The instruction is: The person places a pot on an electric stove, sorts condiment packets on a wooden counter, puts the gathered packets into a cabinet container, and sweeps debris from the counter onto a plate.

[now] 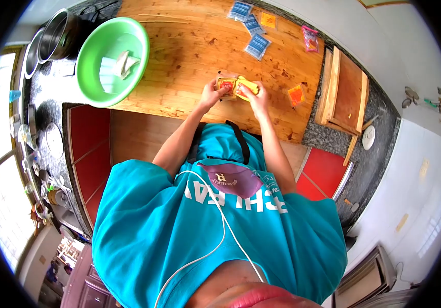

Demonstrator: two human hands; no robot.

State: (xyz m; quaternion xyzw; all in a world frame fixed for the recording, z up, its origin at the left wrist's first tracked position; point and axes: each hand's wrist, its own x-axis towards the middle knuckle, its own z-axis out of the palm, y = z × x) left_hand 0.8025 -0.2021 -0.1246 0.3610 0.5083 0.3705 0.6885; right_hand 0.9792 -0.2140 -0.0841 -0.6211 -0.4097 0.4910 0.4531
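Both my hands are at the near edge of the wooden table. My left hand is closed on a red and yellow packet, thumb on top. Touching it on the right is a yellow packet, which my right hand grips between thumb and fingers. The two packets meet or overlap between my hands; whether they are joined I cannot tell. To the right, an orange packet lies flat on the wood.
A green basin with a pale cloth inside stands at the left. Blue-and-white packets, a small orange packet and a pink packet lie at the far side. Wooden boards stand at the right.
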